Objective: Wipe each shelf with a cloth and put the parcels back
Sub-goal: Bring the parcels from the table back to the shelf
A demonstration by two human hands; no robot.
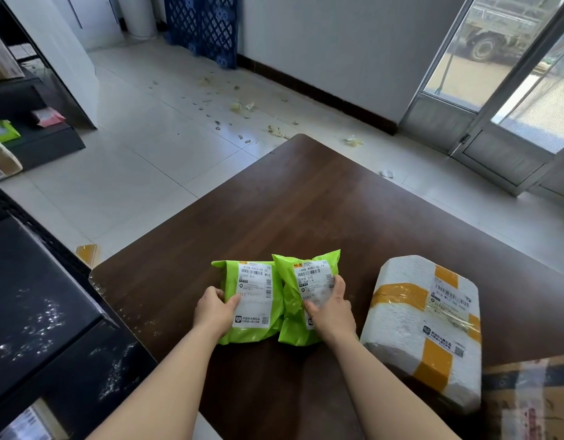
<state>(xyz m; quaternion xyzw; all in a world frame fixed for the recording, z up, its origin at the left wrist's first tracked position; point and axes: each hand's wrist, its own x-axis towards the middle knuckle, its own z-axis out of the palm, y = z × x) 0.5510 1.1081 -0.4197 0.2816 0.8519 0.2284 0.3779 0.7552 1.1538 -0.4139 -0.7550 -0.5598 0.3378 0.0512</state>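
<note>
On the brown table (306, 201) lie a left green parcel (256, 301), a right green parcel (309, 276) and a foam parcel (410, 315).

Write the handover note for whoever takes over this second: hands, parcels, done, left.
Left hand grips the left green parcel; right hand grips the right green parcel. Both parcels lie side by side on the brown table.
A white foam-wrapped parcel lies on the table to their right, untouched. A taped cardboard box shows at the lower right corner.
Done: these parcels are off the shelves. No cloth is in view, so wiping cannot be confirmed; the dark shelf at left shows pale specks.
Left: carry the parcels back to the shelves.
</note>
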